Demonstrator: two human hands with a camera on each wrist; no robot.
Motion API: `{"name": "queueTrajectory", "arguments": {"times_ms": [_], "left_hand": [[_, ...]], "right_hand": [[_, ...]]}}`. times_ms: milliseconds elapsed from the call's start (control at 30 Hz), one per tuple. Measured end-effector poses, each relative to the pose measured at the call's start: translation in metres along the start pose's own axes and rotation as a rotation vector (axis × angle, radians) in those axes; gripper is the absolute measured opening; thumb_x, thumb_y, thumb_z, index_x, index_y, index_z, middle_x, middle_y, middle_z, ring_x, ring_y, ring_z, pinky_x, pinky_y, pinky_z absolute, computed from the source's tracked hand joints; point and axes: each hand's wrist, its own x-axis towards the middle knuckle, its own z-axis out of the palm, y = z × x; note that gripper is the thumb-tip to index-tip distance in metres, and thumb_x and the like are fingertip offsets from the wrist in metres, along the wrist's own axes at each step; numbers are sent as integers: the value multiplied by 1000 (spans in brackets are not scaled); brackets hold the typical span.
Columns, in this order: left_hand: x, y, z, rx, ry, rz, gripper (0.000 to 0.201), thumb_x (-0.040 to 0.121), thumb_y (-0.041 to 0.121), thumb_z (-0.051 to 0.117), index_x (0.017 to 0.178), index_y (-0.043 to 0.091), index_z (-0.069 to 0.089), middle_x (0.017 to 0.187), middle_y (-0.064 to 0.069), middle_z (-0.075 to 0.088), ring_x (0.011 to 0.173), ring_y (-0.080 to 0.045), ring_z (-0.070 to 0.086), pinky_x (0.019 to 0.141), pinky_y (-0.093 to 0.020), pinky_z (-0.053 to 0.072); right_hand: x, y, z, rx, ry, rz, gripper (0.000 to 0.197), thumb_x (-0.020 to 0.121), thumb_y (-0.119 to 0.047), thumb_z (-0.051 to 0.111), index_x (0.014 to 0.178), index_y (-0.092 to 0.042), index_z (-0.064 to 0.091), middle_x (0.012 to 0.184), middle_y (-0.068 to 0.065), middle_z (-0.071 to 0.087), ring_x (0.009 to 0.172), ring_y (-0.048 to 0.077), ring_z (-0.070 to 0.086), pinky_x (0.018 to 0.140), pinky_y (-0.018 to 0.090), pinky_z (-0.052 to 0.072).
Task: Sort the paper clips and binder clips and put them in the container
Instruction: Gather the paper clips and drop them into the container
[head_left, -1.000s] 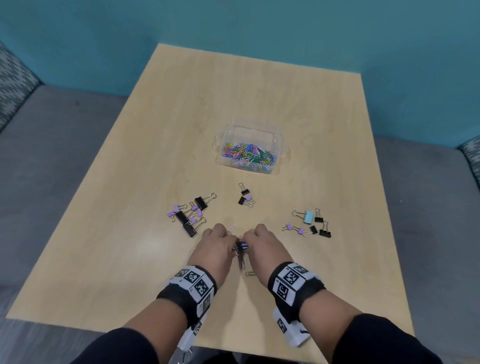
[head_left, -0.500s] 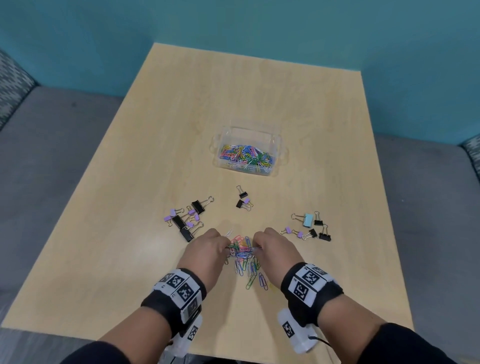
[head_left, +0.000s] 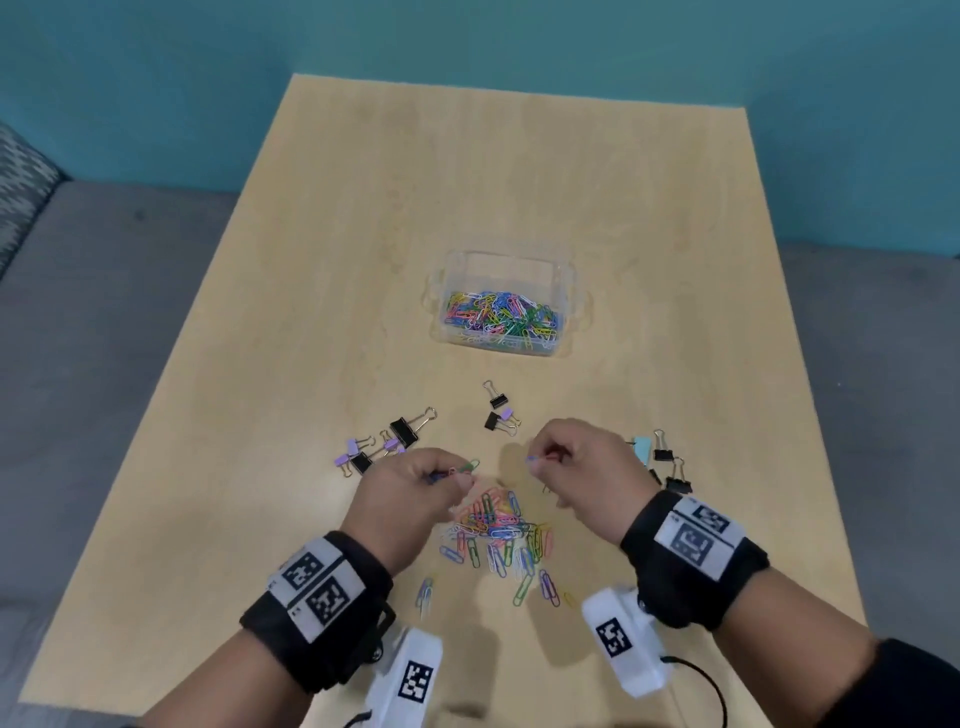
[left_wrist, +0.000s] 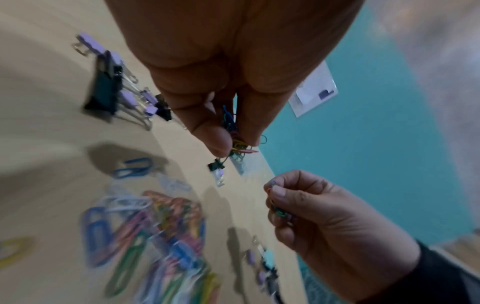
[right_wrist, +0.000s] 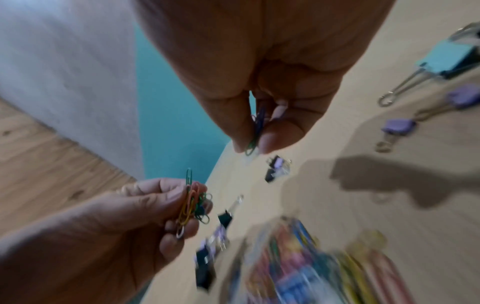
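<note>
A clear plastic container (head_left: 571, 291) with several coloured paper clips inside stands mid-table. A loose pile of coloured paper clips (head_left: 498, 535) lies on the table between my wrists. My left hand (head_left: 441, 475) is lifted above the pile and pinches a small bunch of paper clips (left_wrist: 237, 142). My right hand (head_left: 545, 460) is also raised and pinches a few paper clips (right_wrist: 255, 131) between thumb and fingers. Binder clips lie in three groups: black and purple ones at the left (head_left: 382, 444), a few in the middle (head_left: 498, 413), and a light blue one with black ones at the right (head_left: 660, 457).
The wooden table (head_left: 467, 182) sits against a teal wall, with grey cushions on both sides. Its near edge runs just under my wrists. The far half of the tabletop holds nothing but the container.
Both hands have lifted off the pile and moved apart, each carrying a pinch of paper clips. The pile between them now lies uncovered.
</note>
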Motion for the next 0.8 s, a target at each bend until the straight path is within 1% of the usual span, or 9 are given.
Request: {"name": "queueTrajectory", "arguments": {"times_ms": [67, 167, 333, 433, 533, 567, 633, 700, 800], "left_hand": [[16, 22, -5, -116, -2, 7, 8, 81, 1, 68, 81, 7, 73, 65, -6, 64, 58, -13, 55, 52, -20, 48], [56, 57, -12, -154, 47, 79, 6, 81, 4, 69, 85, 1, 71, 69, -12, 64, 60, -15, 56, 56, -22, 52], [130, 96, -9, -136, 145, 143, 3, 82, 8, 70, 84, 7, 70, 69, -7, 63, 49, -10, 56, 58, -25, 52], [141, 106, -3, -71, 102, 161, 16, 82, 10, 70, 98, 9, 68, 86, -6, 65, 62, -14, 62, 66, -26, 56], [129, 98, -10, 14, 80, 147, 32, 84, 11, 68, 115, 9, 64, 107, -4, 63, 74, -19, 63, 78, -35, 57], [120, 90, -14, 38, 81, 151, 32, 84, 11, 67, 115, 10, 64, 108, -4, 64, 75, -20, 63, 79, -36, 57], [97, 70, -21, 187, 60, 156, 28, 86, 13, 64, 113, 14, 65, 101, -3, 67, 75, -21, 64, 76, -29, 54], [70, 38, -19, 493, -26, 195, 25, 88, 19, 60, 112, 18, 66, 102, -2, 67, 82, -20, 62, 77, -27, 48], [37, -10, -3, 797, -180, 333, 27, 89, 22, 53, 114, 21, 64, 117, 3, 61, 105, -20, 55, 93, -36, 44]], "right_hand": [[22, -13, -15, 83, 53, 20, 11, 85, -14, 63, 75, -17, 62, 64, -5, 56, 48, 13, 56, 44, 23, 43], [65, -32, -38, 90, 162, -28, 15, 83, -10, 64, 70, -17, 60, 59, -4, 55, 46, 14, 55, 52, 37, 55], [125, -56, -57, -19, 240, -38, 13, 81, -12, 64, 71, -19, 60, 65, -5, 56, 69, 27, 65, 67, 45, 56], [135, -64, -59, -95, 191, -29, 6, 83, -18, 63, 88, -18, 65, 81, 0, 63, 76, 27, 65, 72, 41, 55], [120, -58, -63, -220, 217, -42, 25, 90, -23, 57, 113, -18, 63, 106, 5, 63, 92, 25, 61, 85, 37, 49], [109, -54, -63, -268, 240, -70, 25, 91, -21, 54, 114, -16, 63, 110, 7, 62, 96, 26, 59, 86, 35, 47], [81, -40, -53, -342, 217, -128, 24, 92, -14, 50, 110, -12, 65, 110, 12, 63, 97, 30, 59, 84, 34, 46], [50, -22, -32, -430, 87, -156, 28, 91, -9, 45, 110, -11, 65, 108, 12, 62, 96, 31, 59, 82, 37, 47], [13, 2, 7, -552, -119, -234, 34, 88, -3, 41, 113, -14, 62, 104, 5, 59, 97, 27, 53, 80, 40, 47]]}}
